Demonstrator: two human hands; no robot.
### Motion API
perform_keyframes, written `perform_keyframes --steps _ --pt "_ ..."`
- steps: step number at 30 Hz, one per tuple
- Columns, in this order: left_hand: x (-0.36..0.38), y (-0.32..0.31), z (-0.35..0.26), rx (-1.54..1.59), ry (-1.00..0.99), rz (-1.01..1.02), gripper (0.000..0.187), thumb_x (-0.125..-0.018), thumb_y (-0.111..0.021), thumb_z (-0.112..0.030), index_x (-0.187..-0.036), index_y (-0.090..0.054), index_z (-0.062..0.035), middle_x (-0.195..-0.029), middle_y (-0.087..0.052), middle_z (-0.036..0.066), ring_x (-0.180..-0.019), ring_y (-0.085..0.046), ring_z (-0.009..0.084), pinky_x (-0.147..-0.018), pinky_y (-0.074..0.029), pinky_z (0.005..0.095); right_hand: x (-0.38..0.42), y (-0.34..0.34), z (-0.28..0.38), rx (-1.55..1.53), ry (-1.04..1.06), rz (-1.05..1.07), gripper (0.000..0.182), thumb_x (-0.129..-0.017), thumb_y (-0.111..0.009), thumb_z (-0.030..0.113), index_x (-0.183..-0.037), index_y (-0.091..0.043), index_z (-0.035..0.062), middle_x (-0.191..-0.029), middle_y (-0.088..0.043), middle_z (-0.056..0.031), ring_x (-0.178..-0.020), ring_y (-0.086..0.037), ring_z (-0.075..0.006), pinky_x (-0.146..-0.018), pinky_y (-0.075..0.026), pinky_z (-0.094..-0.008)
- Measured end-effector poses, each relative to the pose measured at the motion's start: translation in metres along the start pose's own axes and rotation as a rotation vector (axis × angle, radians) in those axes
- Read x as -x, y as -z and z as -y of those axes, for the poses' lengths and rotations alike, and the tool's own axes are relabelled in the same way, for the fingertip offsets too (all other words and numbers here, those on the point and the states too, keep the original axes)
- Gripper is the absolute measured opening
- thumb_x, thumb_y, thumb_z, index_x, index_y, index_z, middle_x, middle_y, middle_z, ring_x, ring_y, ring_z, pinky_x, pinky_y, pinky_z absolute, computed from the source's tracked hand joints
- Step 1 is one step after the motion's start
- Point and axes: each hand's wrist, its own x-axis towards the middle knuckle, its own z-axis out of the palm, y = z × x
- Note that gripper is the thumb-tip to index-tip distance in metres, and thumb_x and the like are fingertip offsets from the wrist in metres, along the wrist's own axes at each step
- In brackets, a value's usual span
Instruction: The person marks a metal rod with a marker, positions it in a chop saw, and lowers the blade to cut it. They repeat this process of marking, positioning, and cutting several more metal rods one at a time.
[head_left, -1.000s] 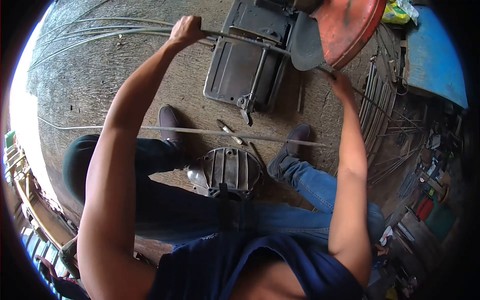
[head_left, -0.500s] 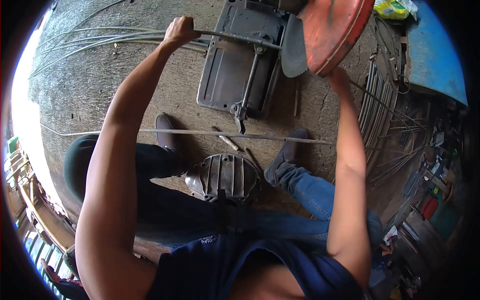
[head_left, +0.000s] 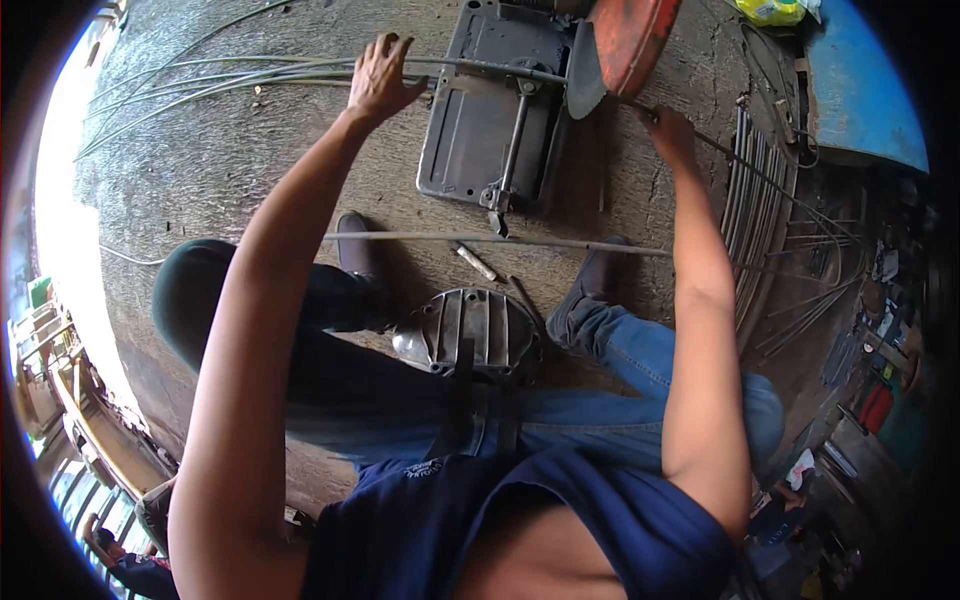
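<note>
A metal cut-off saw's grey base (head_left: 480, 150) stands on the floor, with a toothed blade (head_left: 584, 75) under a red guard (head_left: 632, 45). Across the base lies a long rod (head_left: 490, 67) whose right end reaches the blade. My left hand (head_left: 380, 80) is at this rod left of the base, its fingers apart and raised off it. My right hand (head_left: 670, 132) is right of the guard, fingers curled at a thin rod or handle; the exact grip is too small to make out. Another long rod (head_left: 450, 238) lies crosswise in front of my shoes.
Several long rods (head_left: 250, 72) extend left. More cut rods (head_left: 760, 190) lie at the right beside a blue sheet (head_left: 865, 90). A ribbed metal part (head_left: 475, 330) sits between my legs. A person (head_left: 130, 565) is at the lower left.
My left hand has opened from its closed hold on the rod. My right hand shows more fully, farther below the guard. The view has shifted slightly.
</note>
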Motion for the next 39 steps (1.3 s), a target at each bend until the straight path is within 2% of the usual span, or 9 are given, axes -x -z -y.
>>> perform_keyframes --steps 3,6,10,17,20,27,31,34,39 --pt "0.036 0.011 -0.006 0.067 -0.035 0.123 0.065 -0.078 -0.070 -0.046 -0.127 -0.053 -0.0068 -0.121 -0.056 0.017 -0.114 -0.054 0.0316 -0.096 -0.045 0.0432 0.009 -0.004 0.021 0.139 0.032 -0.354 0.053 -0.083 -0.062 0.054 -0.093 -0.066 0.0017 -0.094 -0.064 -0.0235 -0.087 -0.063 -0.0403 -0.079 -0.048 -0.0493" --pt "0.071 0.028 -0.021 0.099 0.118 0.716 0.060 -0.081 -0.065 -0.056 -0.114 -0.063 -0.0054 -0.103 -0.067 0.017 -0.095 -0.065 0.0328 -0.083 -0.053 0.0443 0.034 0.007 0.061 0.136 0.010 -0.647 0.035 -0.080 -0.067 0.034 -0.092 -0.066 0.0019 -0.091 -0.064 -0.0239 -0.086 -0.063 -0.0406 -0.079 -0.049 -0.0495" --pt "0.144 -0.001 -0.049 0.113 0.043 0.842 0.070 -0.077 -0.064 -0.063 -0.121 -0.062 -0.0087 -0.116 -0.064 0.018 -0.110 -0.060 0.0330 -0.095 -0.048 0.0424 0.075 -0.002 0.133 -0.404 -0.678 -0.141 0.029 -0.078 -0.059 0.026 -0.086 -0.068 -0.0006 -0.088 -0.067 -0.0252 -0.090 -0.065 -0.0422 -0.080 -0.052 -0.0470" --pt "0.172 0.016 -0.089 0.405 0.302 1.131 0.063 -0.081 -0.058 -0.063 -0.094 -0.072 -0.0030 -0.089 -0.072 0.013 -0.086 -0.070 0.0244 -0.086 -0.053 0.0374 0.138 -0.054 0.194 -0.708 -0.580 0.534 0.022 -0.080 -0.068 0.020 -0.090 -0.071 0.0004 -0.080 -0.071 -0.0119 -0.065 -0.068 -0.0210 -0.055 -0.052 -0.0352" --pt "0.178 0.029 -0.096 0.342 0.275 1.152 0.062 -0.082 -0.057 -0.063 -0.087 -0.071 -0.0033 -0.078 -0.071 0.009 -0.076 -0.070 0.0196 -0.076 -0.054 0.0338 0.143 -0.072 0.209 -0.379 -0.386 0.432 0.028 -0.084 -0.062 0.026 -0.088 -0.071 -0.0002 -0.083 -0.072 -0.0139 -0.072 -0.070 -0.0243 -0.073 -0.055 -0.0356" --pt "0.189 0.025 -0.091 0.367 0.294 1.178 0.061 -0.080 -0.057 -0.063 -0.087 -0.073 -0.0052 -0.083 -0.072 0.009 -0.083 -0.069 0.0207 -0.084 -0.053 0.0344 0.138 -0.007 0.289 -0.640 -0.623 0.642 0.032 -0.079 -0.047 0.018 -0.090 -0.067 -0.0051 -0.074 -0.069 -0.0192 -0.070 -0.071 -0.0275 -0.067 -0.057 -0.0368" --pt "0.193 0.025 -0.094 0.360 0.312 1.120 0.061 -0.079 -0.057 -0.064 -0.085 -0.073 -0.0059 -0.082 -0.072 0.008 -0.083 -0.068 0.0213 -0.083 -0.052 0.0352 0.132 -0.032 0.310 -0.491 -0.633 0.558 0.037 -0.080 -0.054 0.020 -0.099 -0.061 -0.0100 -0.091 -0.068 -0.0242 -0.077 -0.070 -0.0290 -0.062 -0.057 -0.0387" --pt "0.195 0.020 -0.092 0.378 0.334 1.115 0.057 -0.079 -0.061 -0.061 -0.091 -0.072 -0.0057 -0.080 -0.071 0.008 -0.079 -0.068 0.0208 -0.076 -0.053 0.0352 0.146 -0.013 0.340 -0.692 -0.513 0.291 0.048 -0.078 -0.058 0.022 -0.112 -0.050 -0.0109 -0.118 -0.057 -0.0304 -0.108 -0.061 -0.0346 -0.089 -0.051 -0.0417" --pt "0.206 -0.005 -0.076 0.489 0.347 0.959 0.054 -0.078 -0.068 -0.057 -0.099 -0.069 -0.0076 -0.077 -0.071 0.007 -0.075 -0.068 0.0175 -0.065 -0.054 0.0312 0.145 0.041 0.395 -0.969 -0.193 0.179 0.026 -0.074 -0.060 0.019 -0.088 -0.064 -0.0034 -0.090 -0.066 -0.0276 -0.089 -0.066 -0.0376 -0.082 -0.052 -0.0432"
